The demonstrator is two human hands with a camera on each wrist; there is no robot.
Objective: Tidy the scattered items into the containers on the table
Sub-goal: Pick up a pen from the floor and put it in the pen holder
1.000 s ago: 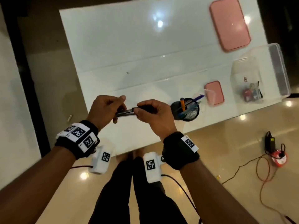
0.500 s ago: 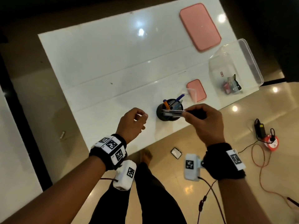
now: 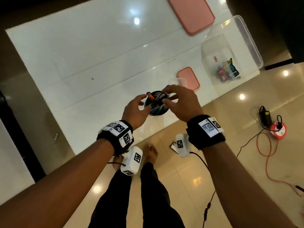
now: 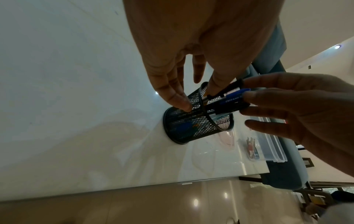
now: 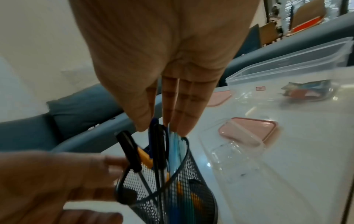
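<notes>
Near the front edge of the white worktop (image 3: 69, 51) sits a black mesh cup (image 4: 193, 125), already stuffed with pens (image 5: 159, 151), orange, blue, black, teal. Both hands are right on top of it. Right hand (image 3: 182, 104) comes in from above, thumb and fingertips pinching the tops of a couple of pens that are standing tilted in the cup, so that grip is closed on pens. Left hand (image 3: 136, 111) is on the cup's left side, fingers loosely spread with the tips touching the mesh near the rim, not wrapped around anything, so an open grip.

Just behind the cup there's a small clear tub (image 5: 235, 153) with a small pink lid (image 3: 188, 78) beside it. Further right is a big clear box (image 3: 246, 38) with some colourful packets (image 3: 228, 71) in the bottom. Big pink lid (image 3: 190, 14) lies flat at the far edge. On the floor: an orange cable (image 3: 263, 145) and a red reel (image 3: 278, 130).
</notes>
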